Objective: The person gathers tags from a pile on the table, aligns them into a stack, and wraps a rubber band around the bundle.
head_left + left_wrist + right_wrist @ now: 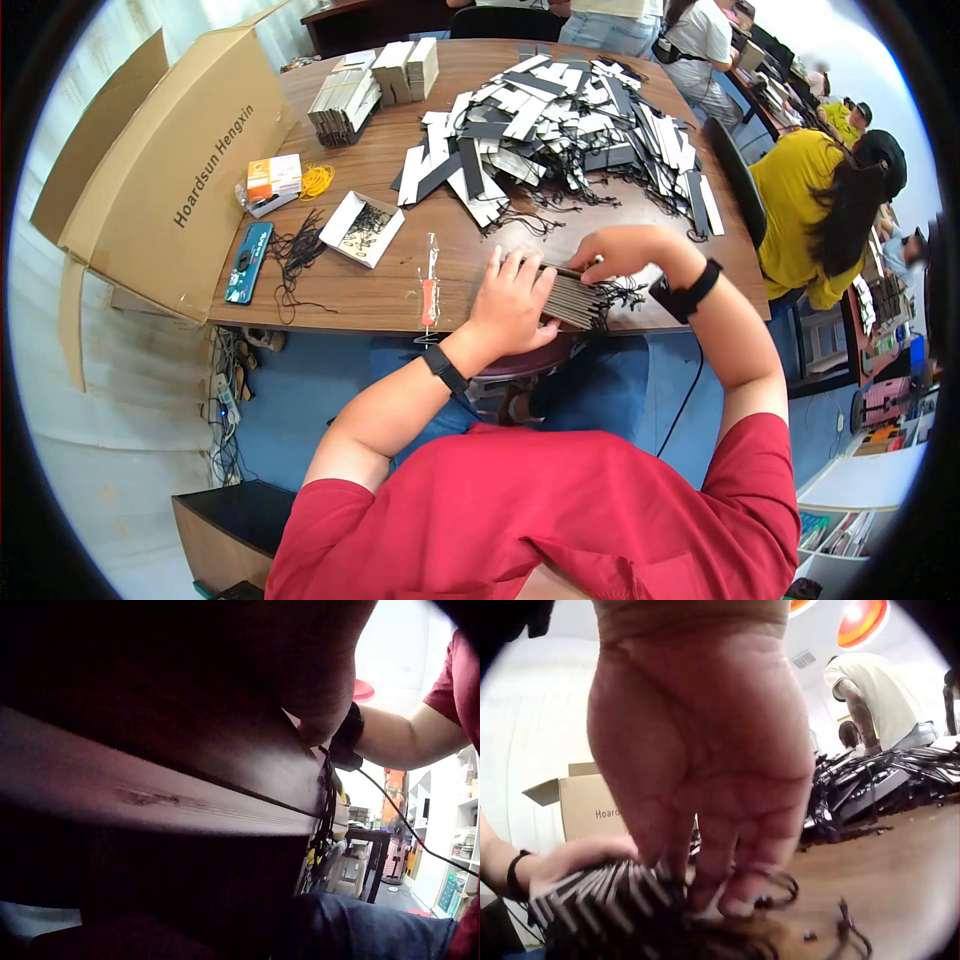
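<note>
Gripping the stack of thin tags (pixel 568 300) just below the centre of the head frame, the left hand (pixel 512 302) spreads its fingers over the top, its thumb at the near side. The stack rests by the near edge of the wooden table (pixel 385 290). At its right end, the right hand (pixel 628 250) reaches its fingers down among black cords (pixel 625 292); whether they pinch anything I cannot tell. Left of the hands lies an orange-handled tool (pixel 429 300), with a white open box (pixel 362 230) farther left. Loose black and white tags (pixel 560 125) are heaped at upper centre.
</note>
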`<state>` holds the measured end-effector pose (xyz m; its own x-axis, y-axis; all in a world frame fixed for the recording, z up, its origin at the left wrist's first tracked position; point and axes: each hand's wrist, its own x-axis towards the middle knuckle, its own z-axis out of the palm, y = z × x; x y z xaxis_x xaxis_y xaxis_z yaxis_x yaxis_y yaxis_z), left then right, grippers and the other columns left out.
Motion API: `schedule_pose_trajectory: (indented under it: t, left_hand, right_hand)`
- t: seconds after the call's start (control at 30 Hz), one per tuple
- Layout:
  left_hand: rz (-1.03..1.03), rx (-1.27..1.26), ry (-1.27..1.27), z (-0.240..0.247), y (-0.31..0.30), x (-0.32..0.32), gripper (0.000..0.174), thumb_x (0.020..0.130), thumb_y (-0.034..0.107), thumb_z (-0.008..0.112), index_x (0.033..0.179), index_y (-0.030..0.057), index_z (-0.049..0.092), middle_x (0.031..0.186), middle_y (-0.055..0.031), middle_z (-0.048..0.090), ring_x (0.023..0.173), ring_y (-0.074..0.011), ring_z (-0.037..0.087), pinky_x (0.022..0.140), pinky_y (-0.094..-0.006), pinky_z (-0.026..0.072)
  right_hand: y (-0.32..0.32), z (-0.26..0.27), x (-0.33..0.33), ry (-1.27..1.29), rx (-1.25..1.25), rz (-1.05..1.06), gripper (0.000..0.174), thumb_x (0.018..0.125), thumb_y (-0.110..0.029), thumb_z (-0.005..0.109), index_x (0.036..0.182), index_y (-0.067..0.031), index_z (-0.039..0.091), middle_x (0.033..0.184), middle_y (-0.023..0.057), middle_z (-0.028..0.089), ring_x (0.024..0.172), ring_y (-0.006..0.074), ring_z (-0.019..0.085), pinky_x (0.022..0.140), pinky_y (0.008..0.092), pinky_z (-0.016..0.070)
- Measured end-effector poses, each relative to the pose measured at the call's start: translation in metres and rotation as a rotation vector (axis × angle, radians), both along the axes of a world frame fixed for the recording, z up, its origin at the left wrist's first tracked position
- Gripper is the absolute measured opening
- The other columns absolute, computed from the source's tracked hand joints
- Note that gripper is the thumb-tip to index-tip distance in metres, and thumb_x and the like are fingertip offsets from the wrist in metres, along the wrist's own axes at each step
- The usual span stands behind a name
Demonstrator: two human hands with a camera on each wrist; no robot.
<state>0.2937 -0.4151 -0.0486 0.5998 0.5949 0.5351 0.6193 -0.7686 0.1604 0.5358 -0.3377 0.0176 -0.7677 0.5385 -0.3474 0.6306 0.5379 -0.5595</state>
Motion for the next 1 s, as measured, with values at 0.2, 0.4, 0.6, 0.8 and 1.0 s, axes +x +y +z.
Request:
schedule_pose_trajectory:
  t: [0.2, 0.4, 0.6, 0.8, 1.0]
  left_hand:
    - [-0.013, -0.014, -0.035, 0.003, 0.0, 0.001, 0.072, 0.062, 0.04, 0.077, 0.119, 0.0007, 0.058, 0.117, -0.0164, 0.056, 0.113, -0.0346, 0.05, 0.106, -0.0558, 0.0332]
    - [0.012, -0.014, -0.004, 0.002, -0.001, 0.001, 0.075, 0.064, 0.042, 0.076, 0.123, -0.0004, 0.057, 0.116, -0.0168, 0.057, 0.113, -0.0343, 0.051, 0.105, -0.055, 0.0344]
    - [-0.01, -0.025, -0.024, 0.004, -0.002, -0.001, 0.083, 0.064, 0.041, 0.076, 0.13, -0.0023, 0.05, 0.118, -0.017, 0.055, 0.111, -0.0331, 0.052, 0.105, -0.0539, 0.0353]
    - [-0.008, 0.003, -0.026, 0.001, -0.001, 0.001, 0.077, 0.064, 0.041, 0.077, 0.124, -0.0019, 0.054, 0.116, -0.0187, 0.052, 0.113, -0.0374, 0.047, 0.105, -0.0527, 0.0335]
    - [0.004, 0.02, -0.004, 0.002, -0.002, 0.003, 0.076, 0.063, 0.041, 0.077, 0.122, -0.0013, 0.055, 0.119, -0.0165, 0.048, 0.116, -0.0354, 0.042, 0.106, -0.0515, 0.0314]
  right_hand:
    - [0.062, 0.016, -0.127, -0.08, 0.466, -0.705, 0.053, 0.088, -0.052, 0.06, 0.09, -0.0013, 0.073, 0.094, 0.0209, 0.071, 0.092, 0.0371, 0.069, 0.082, 0.0448, 0.0544]
    - [0.102, -0.021, -0.141, 0.206, 0.218, -0.913, 0.026, 0.081, -0.028, 0.071, 0.097, -0.0065, 0.069, 0.083, 0.0137, 0.069, 0.075, 0.0282, 0.07, 0.066, 0.0412, 0.0565]
    - [0.04, 0.011, -0.047, 0.677, -0.497, -1.014, 0.015, 0.098, -0.014, 0.054, 0.109, -0.0083, 0.064, 0.086, 0.0022, 0.062, 0.063, 0.0122, 0.059, 0.056, 0.0276, 0.05]
    - [0.005, -0.031, 0.004, 0.322, -0.565, -1.134, 0.015, 0.099, -0.016, 0.051, 0.097, -0.0113, 0.065, 0.069, 0.0, 0.055, 0.046, 0.0097, 0.047, 0.04, 0.0248, 0.0357]
    - [-0.006, -0.054, -0.003, 0.317, -0.194, -1.254, 0.014, 0.094, -0.017, 0.052, 0.095, -0.0076, 0.063, 0.07, 0.0053, 0.057, 0.05, 0.0144, 0.053, 0.041, 0.0311, 0.0389]
